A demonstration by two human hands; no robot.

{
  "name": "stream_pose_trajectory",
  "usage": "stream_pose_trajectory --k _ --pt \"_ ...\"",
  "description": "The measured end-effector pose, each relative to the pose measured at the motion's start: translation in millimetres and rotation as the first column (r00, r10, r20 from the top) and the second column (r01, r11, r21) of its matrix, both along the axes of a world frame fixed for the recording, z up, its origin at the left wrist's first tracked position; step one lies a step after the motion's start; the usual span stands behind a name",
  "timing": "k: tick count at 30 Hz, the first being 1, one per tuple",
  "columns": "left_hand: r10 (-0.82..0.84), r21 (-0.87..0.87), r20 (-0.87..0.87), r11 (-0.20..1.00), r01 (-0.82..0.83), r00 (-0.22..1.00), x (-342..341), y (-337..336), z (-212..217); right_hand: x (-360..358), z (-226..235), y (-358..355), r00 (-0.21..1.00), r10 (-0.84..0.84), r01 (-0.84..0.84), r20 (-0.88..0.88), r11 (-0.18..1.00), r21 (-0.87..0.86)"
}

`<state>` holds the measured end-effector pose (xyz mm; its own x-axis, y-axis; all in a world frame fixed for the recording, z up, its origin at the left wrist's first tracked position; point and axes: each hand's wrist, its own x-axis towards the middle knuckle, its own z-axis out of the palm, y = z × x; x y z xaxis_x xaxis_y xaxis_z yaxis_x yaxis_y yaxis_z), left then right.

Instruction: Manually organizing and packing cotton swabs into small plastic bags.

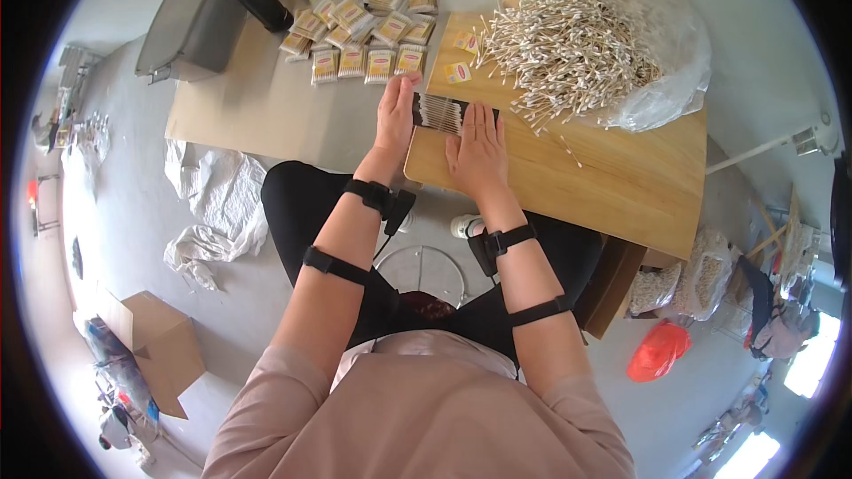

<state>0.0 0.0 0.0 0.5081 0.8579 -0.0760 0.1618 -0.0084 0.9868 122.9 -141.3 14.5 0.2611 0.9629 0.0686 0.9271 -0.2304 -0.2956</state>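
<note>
A row of cotton swabs (pixel 438 113) lies side by side in a dark, shallow holder at the near left part of the wooden board. At the left end of this row stands my left hand (pixel 394 117), its fingers stretched out along the holder's side. My right hand (pixel 479 144) lies flat over the holder's right end, fingers straight and thumb apart, hiding part of it. Just beyond is a large loose heap of cotton swabs (pixel 577 49) on a clear plastic bag (pixel 670 106). Small yellow and white printed cards (pixel 457 73) lie between the heap and the holder.
Many filled swab packs (pixel 352 60) are piled at the far left of the table (pixel 222 120). Near them stand a black bottle (pixel 258 3) and a grey bin (pixel 191 22). An open cardboard box (pixel 160 346) and a red bag (pixel 658 351) sit on the floor.
</note>
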Motion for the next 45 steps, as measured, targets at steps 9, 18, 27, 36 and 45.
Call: stream_pose_trajectory --k 9,18,27,36,45 --pt "0.12 -0.204 0.475 0.979 -0.023 0.872 17 -16 15 -14 5 3 0.992 -0.067 0.07 0.105 0.997 -0.028" --pt "0.144 -0.235 0.544 0.972 -0.014 0.827 16 -13 10 -16 8 14 0.996 -0.051 0.055 0.068 0.997 -0.057" --pt "0.151 -0.231 0.512 0.972 -0.035 0.845 19 -11 3 -9 10 21 0.993 -0.039 0.048 0.109 0.995 -0.084" --pt "0.146 -0.249 0.53 0.968 -0.011 0.835 20 -13 5 -7 5 19 0.995 -0.081 0.08 0.053 0.997 0.011" --pt "0.121 -0.173 0.522 0.984 -0.034 0.845 21 -16 12 -11 11 19 0.994 -0.03 0.035 0.106 0.998 -0.053"
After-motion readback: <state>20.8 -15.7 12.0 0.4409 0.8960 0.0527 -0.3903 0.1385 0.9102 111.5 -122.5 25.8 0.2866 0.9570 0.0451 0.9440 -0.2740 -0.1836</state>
